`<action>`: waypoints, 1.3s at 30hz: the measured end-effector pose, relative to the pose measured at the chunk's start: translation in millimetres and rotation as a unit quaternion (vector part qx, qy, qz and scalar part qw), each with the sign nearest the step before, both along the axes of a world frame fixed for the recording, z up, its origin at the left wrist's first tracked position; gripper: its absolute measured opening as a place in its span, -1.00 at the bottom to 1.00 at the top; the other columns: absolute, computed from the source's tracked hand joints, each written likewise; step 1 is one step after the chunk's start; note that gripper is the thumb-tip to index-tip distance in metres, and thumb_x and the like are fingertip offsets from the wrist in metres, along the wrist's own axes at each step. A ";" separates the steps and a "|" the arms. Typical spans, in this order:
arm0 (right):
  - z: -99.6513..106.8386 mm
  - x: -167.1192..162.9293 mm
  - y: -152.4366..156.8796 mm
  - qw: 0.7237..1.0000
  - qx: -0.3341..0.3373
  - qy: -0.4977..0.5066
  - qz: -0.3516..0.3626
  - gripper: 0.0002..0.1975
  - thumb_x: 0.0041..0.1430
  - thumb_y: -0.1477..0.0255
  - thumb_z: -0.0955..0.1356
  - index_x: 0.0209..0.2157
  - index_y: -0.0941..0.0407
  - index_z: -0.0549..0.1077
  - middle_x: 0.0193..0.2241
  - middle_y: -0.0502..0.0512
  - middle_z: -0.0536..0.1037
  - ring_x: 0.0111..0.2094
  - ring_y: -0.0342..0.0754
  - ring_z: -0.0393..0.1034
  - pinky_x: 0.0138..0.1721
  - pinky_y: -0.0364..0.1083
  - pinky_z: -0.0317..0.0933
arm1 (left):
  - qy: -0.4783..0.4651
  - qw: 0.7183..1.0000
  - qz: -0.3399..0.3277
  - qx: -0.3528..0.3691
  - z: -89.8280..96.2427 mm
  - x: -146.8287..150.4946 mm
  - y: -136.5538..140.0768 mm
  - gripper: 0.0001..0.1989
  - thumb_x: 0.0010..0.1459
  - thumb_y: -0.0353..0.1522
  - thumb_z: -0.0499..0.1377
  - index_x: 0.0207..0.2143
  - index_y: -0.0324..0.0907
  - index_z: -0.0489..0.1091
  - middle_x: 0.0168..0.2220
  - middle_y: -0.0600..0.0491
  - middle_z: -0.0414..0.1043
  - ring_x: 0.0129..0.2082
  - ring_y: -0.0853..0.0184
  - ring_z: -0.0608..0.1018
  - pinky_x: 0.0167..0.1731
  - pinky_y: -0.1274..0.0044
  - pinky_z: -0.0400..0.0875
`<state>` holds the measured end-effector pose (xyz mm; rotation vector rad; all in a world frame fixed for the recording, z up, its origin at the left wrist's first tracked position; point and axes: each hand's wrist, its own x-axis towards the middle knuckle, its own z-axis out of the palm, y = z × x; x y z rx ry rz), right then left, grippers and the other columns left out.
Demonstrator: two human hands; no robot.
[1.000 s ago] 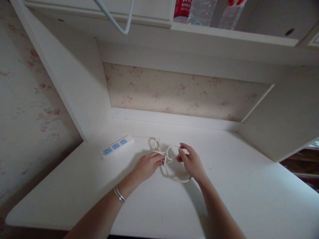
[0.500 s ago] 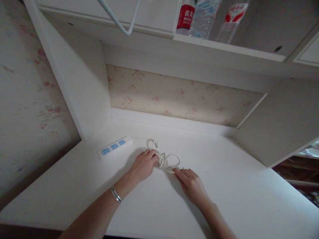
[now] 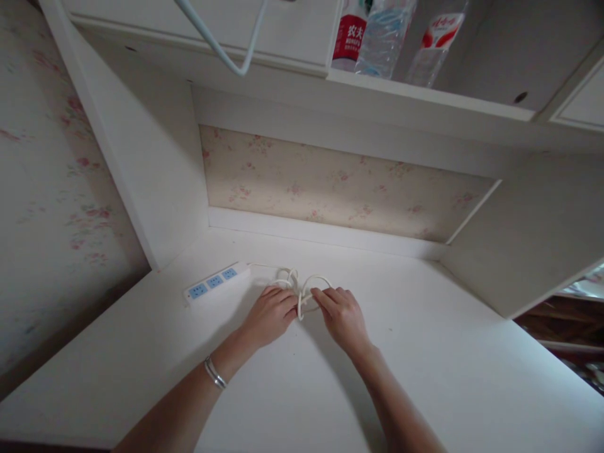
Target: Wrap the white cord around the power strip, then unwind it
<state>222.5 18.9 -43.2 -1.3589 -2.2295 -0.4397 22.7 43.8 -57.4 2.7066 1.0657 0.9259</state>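
Observation:
A white power strip [image 3: 216,280] with blue socket faces lies on the desk to the left of my hands. From its right end runs a thin white cord [image 3: 301,308], looped and bunched between my hands. My left hand [image 3: 272,314], with a silver bracelet on its wrist, is closed around the left side of the bundle. My right hand [image 3: 344,318] pinches a stretch of the cord on the right side. The fingertips of both hands are partly hidden, and the cord's plug is not visible.
The white desk top [image 3: 415,365] spreads around my hands. Overhead hangs a shelf [image 3: 425,94] holding plastic bottles [image 3: 384,41], and a pale blue bent rod [image 3: 221,53] juts down at upper left. White side panels [image 3: 533,233] close in both sides.
My right hand has moved up and to the left, closer to my left hand, carrying the cord with it. The cord's loops have shifted. My left hand stays nearly in place.

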 end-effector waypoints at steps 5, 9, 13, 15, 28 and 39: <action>-5.1 -19.5 0.8 0.996 0.007 0.038 0.080 -0.67 0.27 0.47 0.24 0.05 -0.04 0.35 -0.25 0.08 0.49 -0.25 -0.07 0.32 -0.20 -0.04 0.07 | -0.071 0.995 0.058 -0.035 1.7 2.3 -5.1 -0.87 0.20 -0.44 0.03 -0.36 -0.17 0.35 -0.38 0.05 0.42 -0.31 0.33 0.44 -0.21 0.48 0.28; -14.1 -16.8 1.4 0.984 -0.009 0.143 0.108 -0.68 0.26 0.48 0.24 0.03 0.00 0.34 -0.18 0.13 0.44 -0.18 -0.07 0.35 -0.14 -0.05 0.18 | -0.101 0.992 0.062 -0.054 5.0 4.0 -6.1 -0.83 0.19 -0.47 0.00 -0.40 -0.16 0.35 -0.38 0.04 0.39 -0.33 0.35 0.43 -0.29 0.54 0.28; -20.4 -6.1 2.7 0.952 -0.028 0.278 0.122 -0.82 0.23 0.42 0.26 -0.12 0.07 0.34 -0.06 0.21 0.37 -0.15 -0.05 0.38 -0.14 -0.04 0.29 | -0.144 0.984 0.069 -0.077 8.3 3.4 -4.5 -0.82 0.21 -0.46 -0.01 -0.31 -0.15 0.39 -0.35 0.06 0.40 -0.31 0.36 0.43 -0.28 0.55 0.28; -23.5 -2.1 3.2 0.940 -0.045 0.317 0.119 -0.83 0.21 0.40 0.28 -0.14 0.08 0.31 0.03 0.25 0.31 -0.17 -0.07 0.40 -0.16 -0.05 0.33 | -0.160 0.980 0.078 -0.084 9.4 2.3 -4.1 -0.81 0.21 -0.45 -0.01 -0.28 -0.14 0.39 -0.35 0.07 0.40 -0.30 0.36 0.43 -0.29 0.55 0.27; -8.9 3.2 -10.4 0.988 0.118 0.089 0.037 -0.63 0.19 0.60 0.26 -0.03 -0.06 0.40 -0.19 0.04 0.55 0.00 0.00 0.33 0.16 0.19 -0.11 | -0.110 0.986 0.100 -0.076 10.4 -0.1 -9.4 -0.85 0.22 -0.39 0.02 -0.36 -0.15 0.36 -0.37 0.05 0.37 -0.32 0.35 0.43 -0.31 0.56 0.29; -11.5 -11.9 -15.4 0.987 0.121 0.020 0.104 -0.58 0.20 0.58 0.26 0.06 -0.05 0.34 -0.15 0.04 0.53 -0.02 -0.01 0.32 0.18 0.18 -0.02 | -0.063 0.994 0.070 -0.047 10.8 8.2 -21.2 -0.84 0.17 -0.42 0.03 -0.34 -0.14 0.40 -0.34 0.01 0.44 -0.31 0.32 0.48 -0.27 0.52 0.35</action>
